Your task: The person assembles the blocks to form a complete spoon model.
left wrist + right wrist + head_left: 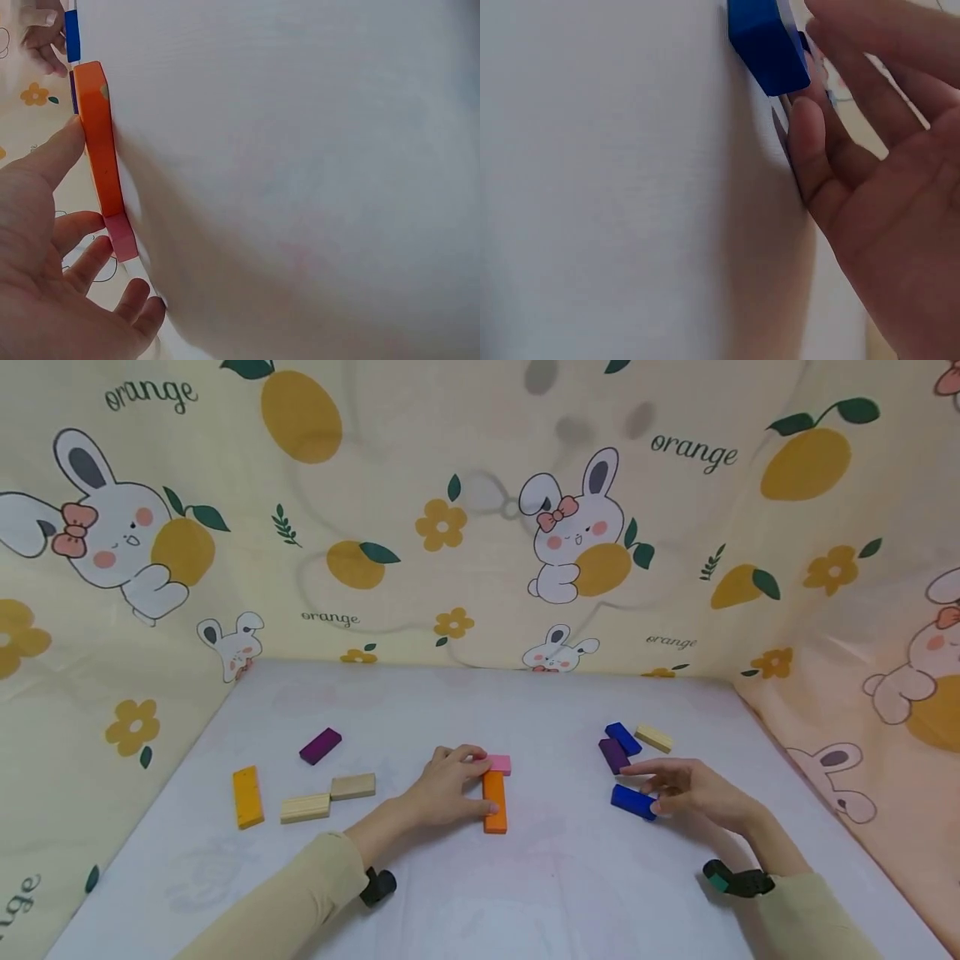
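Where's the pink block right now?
In the head view, just right of and below image centre: the pink block lies at the far end of the orange block, by the fingertips of the left hand.

the left hand [447, 787] touches an orange block [494, 785] and pink block [500, 766]. the right hand [701, 793] is at a blue block [632, 802].

Head view looks forward and down over the orange block [495, 789]; left-wrist view shares it close up; right-wrist view looks from low, right of it.
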`<state>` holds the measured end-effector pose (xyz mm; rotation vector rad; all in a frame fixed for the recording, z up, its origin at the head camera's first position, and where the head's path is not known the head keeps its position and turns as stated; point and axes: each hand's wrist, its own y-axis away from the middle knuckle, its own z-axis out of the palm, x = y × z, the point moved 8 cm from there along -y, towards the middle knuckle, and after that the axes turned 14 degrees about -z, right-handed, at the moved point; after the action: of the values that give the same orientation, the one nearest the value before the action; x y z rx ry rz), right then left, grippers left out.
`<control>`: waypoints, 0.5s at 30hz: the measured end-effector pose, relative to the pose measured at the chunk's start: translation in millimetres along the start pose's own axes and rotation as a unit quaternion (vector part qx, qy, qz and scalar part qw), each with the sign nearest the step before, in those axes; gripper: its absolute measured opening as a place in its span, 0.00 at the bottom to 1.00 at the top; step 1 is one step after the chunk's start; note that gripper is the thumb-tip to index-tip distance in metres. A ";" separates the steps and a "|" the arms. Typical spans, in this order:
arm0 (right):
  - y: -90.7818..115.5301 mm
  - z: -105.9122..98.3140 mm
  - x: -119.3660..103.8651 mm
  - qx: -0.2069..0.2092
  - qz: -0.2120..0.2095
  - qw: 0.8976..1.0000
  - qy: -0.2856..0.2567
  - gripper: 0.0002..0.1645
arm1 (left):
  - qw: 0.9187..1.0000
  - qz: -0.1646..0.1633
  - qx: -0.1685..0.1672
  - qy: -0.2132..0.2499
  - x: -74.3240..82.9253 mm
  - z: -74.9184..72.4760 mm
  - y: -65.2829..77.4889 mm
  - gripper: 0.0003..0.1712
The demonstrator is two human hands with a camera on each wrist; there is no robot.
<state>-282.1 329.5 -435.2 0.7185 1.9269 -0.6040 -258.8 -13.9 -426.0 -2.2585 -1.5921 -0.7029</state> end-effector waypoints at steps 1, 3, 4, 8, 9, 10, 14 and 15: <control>-2.1 0.4 -0.3 -0.012 -0.002 1.000 -0.001 0.32 | 1.000 0.001 0.000 0.000 0.1 -0.1 -0.4 0.41; -6.4 0.9 -1.0 -0.032 -0.007 0.999 0.002 0.34 | 1.000 -0.001 0.000 -0.001 0.1 -0.5 -0.8 0.41; -8.4 1.2 -1.4 -0.041 -0.010 0.999 0.004 0.34 | 1.000 -0.002 0.000 -0.002 0.0 -0.6 -1.1 0.41; -13.4 2.6 -1.0 -0.068 -0.011 0.998 -0.004 0.36 | 1.000 0.002 0.001 0.000 0.0 -0.8 -1.9 0.40; -13.9 2.9 -0.5 -0.074 -0.010 0.997 -0.006 0.37 | 1.000 0.003 0.001 -0.001 -0.2 -0.3 -2.2 0.40; -14.4 3.2 0.1 -0.079 -0.010 0.997 -0.007 0.37 | 1.000 0.004 0.001 -0.001 -0.5 0.0 -2.3 0.40; -14.7 4.0 3.5 -0.095 -0.009 0.995 -0.020 0.38 | 1.000 0.008 0.003 0.000 -0.8 0.4 -1.6 0.40; -14.5 4.2 4.5 -0.099 -0.010 0.995 -0.022 0.38 | 1.000 0.008 0.002 0.001 -0.9 0.6 -1.5 0.40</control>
<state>-291.4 317.4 -439.5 0.5561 1.9226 -0.4293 -260.3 -13.8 -427.0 -2.2636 -1.5725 -0.6971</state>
